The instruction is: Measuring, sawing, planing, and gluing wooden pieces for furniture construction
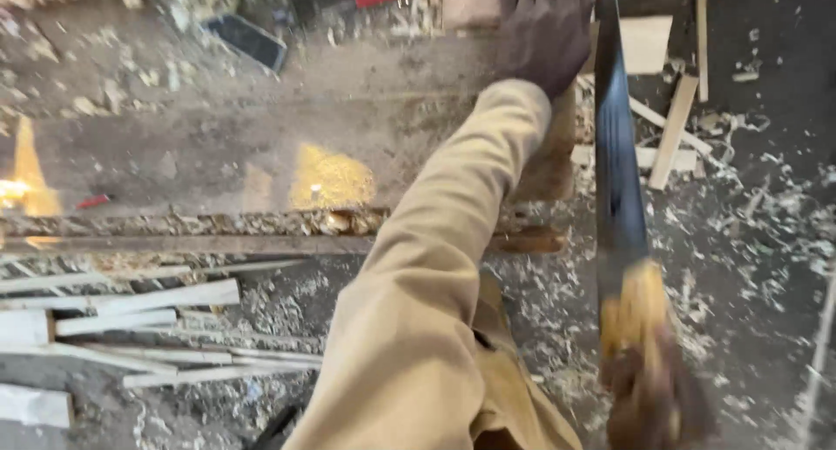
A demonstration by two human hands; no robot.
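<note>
This is a woodworking shop. Pale wood shavings (740,215) and sawdust litter the floor (766,93). The worn table (261,136) is dusted with chips, cut wooden strips (165,297) lie below its near edge, and offcut slats (675,128) sit off its right edge. A handsaw (618,180) with a yellow wooden handle is at work.

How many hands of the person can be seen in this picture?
2. The left hand presses on the wood piece at top; the right hand grips the saw handle at bottom right.
</note>
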